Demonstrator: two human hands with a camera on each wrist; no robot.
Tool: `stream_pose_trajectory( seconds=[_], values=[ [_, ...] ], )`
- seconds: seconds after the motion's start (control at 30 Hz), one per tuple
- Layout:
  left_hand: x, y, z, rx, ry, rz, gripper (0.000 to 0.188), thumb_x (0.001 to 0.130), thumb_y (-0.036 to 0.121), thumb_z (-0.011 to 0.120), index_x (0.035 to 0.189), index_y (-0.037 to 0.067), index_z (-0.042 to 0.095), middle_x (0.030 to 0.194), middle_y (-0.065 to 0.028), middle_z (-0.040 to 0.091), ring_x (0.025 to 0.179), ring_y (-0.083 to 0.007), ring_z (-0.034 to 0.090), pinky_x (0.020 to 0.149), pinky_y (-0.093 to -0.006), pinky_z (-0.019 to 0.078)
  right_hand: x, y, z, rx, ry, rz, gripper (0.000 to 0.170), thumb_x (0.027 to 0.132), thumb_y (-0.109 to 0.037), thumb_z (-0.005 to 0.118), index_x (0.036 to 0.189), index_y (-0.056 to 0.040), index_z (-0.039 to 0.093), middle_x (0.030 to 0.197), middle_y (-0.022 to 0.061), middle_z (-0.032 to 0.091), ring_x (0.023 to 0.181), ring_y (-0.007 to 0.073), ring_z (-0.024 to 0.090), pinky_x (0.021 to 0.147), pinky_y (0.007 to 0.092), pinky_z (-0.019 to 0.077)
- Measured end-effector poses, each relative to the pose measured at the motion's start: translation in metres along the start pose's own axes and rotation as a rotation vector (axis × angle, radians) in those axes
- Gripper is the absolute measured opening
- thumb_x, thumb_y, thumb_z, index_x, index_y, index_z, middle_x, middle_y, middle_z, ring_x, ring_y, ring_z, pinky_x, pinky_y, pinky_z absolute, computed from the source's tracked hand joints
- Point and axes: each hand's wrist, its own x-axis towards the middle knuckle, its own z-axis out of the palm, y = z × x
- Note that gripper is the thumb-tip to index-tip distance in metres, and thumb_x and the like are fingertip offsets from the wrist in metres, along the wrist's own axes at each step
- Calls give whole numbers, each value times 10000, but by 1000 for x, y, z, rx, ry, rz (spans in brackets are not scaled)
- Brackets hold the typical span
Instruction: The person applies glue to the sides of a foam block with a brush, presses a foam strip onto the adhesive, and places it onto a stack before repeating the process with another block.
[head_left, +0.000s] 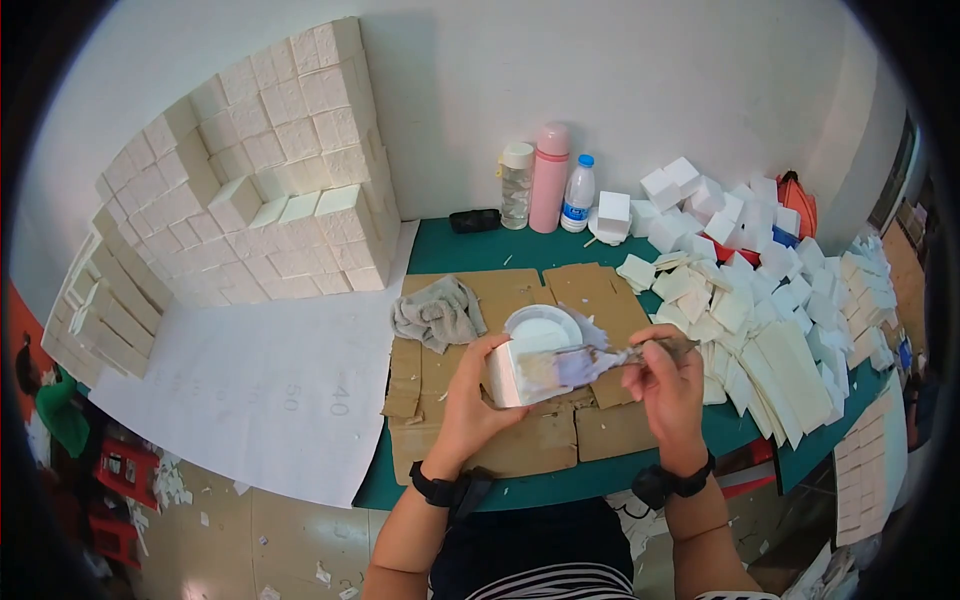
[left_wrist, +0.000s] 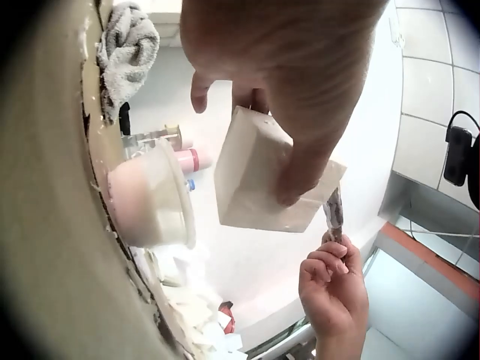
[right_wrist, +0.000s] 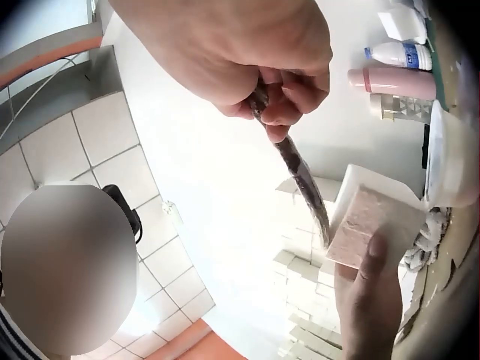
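My left hand point(head_left: 468, 402) grips a white block-shaped box point(left_wrist: 251, 176), thumb on one face and fingers on the opposite side. The box is held tilted over the cardboard. In my right hand point(head_left: 668, 385) is a brush point(right_wrist: 301, 180), its handle pinched between thumb and fingers and smeared with white paste. The brush's wide bristles lie over the box's upper face in the head view; the right wrist view shows the brush edge-on, right at the box. Just behind the box stands a tub point(left_wrist: 154, 196) of white paste on the cardboard, partly hidden by it in the head view.
Flattened cardboard point(head_left: 490, 440) covers the green table point(head_left: 440, 245). A grey cloth point(head_left: 437, 312) lies left of the tub. Stacked white boxes point(head_left: 290, 150) rise at left on a white sheet point(head_left: 260, 400). Bottles point(head_left: 549, 185) stand behind; loose boxes and sheets point(head_left: 790, 370) pile at right.
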Motion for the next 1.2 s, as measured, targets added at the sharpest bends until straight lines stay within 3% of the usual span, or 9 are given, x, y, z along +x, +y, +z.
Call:
stream_pose_trajectory(
  seconds=[0.13,0.23,0.4,0.5,0.8,0.93,1.03,1.17,1.2],
  values=[
    [-1,-3,-1,9,6,82,756,529,39,821,1223,58,521,1235,-113,542,1183,-280,516,1034,-372,382,-1,0,1,-207,-27,21,139,941,-111,536,980,4,603,654,47,581,510,72,504,456,201,356],
    [-2,0,-2,11,29,100,748,512,21,817,1204,66,535,1231,-120,547,1177,-286,521,1027,-371,387,-2,-7,-7,-432,86,-150,123,933,-102,545,957,0,608,619,39,569,497,66,495,460,196,358],
    [0,0,1,58,17,129,751,507,-13,799,1203,88,533,1229,-122,551,1172,-317,522,994,-389,415,-6,-13,-9,-342,182,-199,122,934,-108,548,955,-6,613,617,36,573,504,58,489,466,190,354],
    [-1,1,3,70,-4,141,756,511,-23,792,1210,97,529,1229,-121,552,1169,-330,522,979,-398,428,-7,-9,10,-193,83,-93,127,938,-108,544,959,-4,613,621,34,573,505,49,474,471,187,346],
    [1,2,-2,41,-17,115,754,515,-2,797,1214,93,532,1227,-122,550,1159,-324,522,985,-394,420,-10,-5,-11,-311,218,-248,97,914,-64,557,963,-1,612,665,56,615,523,72,511,486,202,387],
    [0,0,0,-12,-30,67,741,527,15,801,1213,77,528,1230,-120,545,1170,-309,515,1001,-386,404,-24,-3,0,-387,61,-540,94,871,-32,605,957,5,611,724,83,651,566,103,563,530,222,447],
    [-1,-5,-1,-58,-1,24,740,544,36,812,1222,58,517,1243,-109,530,1185,-280,503,1026,-378,382,-22,-26,-2,-925,-463,-846,227,805,54,663,1029,28,633,872,101,681,713,127,629,599,238,490],
    [-4,-10,1,-109,37,-17,756,569,67,833,1243,29,494,1264,-88,501,1205,-231,487,1064,-367,350,-36,-7,-18,-591,-471,-370,276,783,61,669,1053,31,618,907,104,672,715,129,622,623,242,486],
    [-3,-11,1,-99,39,-3,762,567,66,832,1247,29,490,1265,-88,499,1204,-231,487,1067,-368,349,-38,-2,-19,-591,-473,-371,276,783,61,669,1053,31,618,907,104,672,715,129,622,623,242,486]
  ],
)
